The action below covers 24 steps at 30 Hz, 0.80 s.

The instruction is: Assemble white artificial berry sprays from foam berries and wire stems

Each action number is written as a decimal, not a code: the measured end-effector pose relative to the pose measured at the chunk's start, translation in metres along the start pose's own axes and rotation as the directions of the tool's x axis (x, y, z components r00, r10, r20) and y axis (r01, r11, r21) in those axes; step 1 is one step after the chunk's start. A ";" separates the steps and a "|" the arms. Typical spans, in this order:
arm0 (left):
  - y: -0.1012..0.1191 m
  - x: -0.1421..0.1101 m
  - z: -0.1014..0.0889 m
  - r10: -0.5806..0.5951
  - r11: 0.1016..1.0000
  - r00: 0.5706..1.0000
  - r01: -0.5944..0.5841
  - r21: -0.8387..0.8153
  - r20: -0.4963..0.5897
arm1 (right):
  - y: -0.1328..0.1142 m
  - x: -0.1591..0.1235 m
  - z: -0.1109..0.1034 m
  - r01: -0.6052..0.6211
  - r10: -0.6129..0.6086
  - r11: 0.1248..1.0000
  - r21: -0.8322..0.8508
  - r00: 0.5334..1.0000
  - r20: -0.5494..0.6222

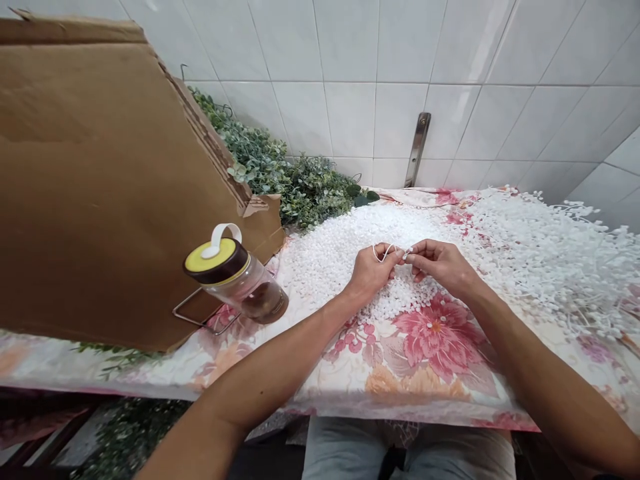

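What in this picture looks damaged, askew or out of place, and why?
The cardboard looks damaged: its edge beside the greenery is ragged and torn. The bottle leans in this view, though lens distortion may explain that. The small white pieces lie loose on the floral cloth, perhaps deliberately heaped rather than spilled.

Faded grey-blue trousers (335, 450) with soft creases cover 2 legs at the bottom centre of the frame. The left arm (280, 367), lower left of centre, and right arm (530, 347), lower right, are bare, as are the left hand (373, 270) and right hand (445, 263).
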<state>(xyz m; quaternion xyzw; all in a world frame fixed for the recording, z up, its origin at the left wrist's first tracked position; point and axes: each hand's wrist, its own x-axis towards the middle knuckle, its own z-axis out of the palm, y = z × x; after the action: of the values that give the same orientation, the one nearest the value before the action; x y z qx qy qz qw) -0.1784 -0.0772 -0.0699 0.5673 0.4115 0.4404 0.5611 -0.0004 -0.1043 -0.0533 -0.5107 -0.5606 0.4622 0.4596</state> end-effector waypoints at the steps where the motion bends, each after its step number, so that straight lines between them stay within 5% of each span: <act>1: 0.000 0.000 0.001 0.002 1.000 1.000 -0.002 -0.007 -0.003 | 0.000 0.000 0.000 0.002 -0.001 1.000 0.005 1.000 -0.022; 7: 0.000 -0.001 0.002 -0.008 0.998 1.000 0.009 -0.055 0.018 | -0.001 0.002 0.000 0.035 -0.033 0.999 0.018 0.994 -0.102; 24: 0.000 -0.002 -0.003 0.036 0.999 0.999 -0.036 0.006 -0.030 | 0.002 -0.005 0.007 0.020 -0.021 0.989 -0.144 1.000 -0.001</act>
<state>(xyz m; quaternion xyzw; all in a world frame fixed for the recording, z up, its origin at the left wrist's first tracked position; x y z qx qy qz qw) -0.1823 -0.0783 -0.0699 0.5694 0.4108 0.4578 0.5454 -0.0071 -0.1094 -0.0564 -0.5371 -0.5972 0.4154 0.4270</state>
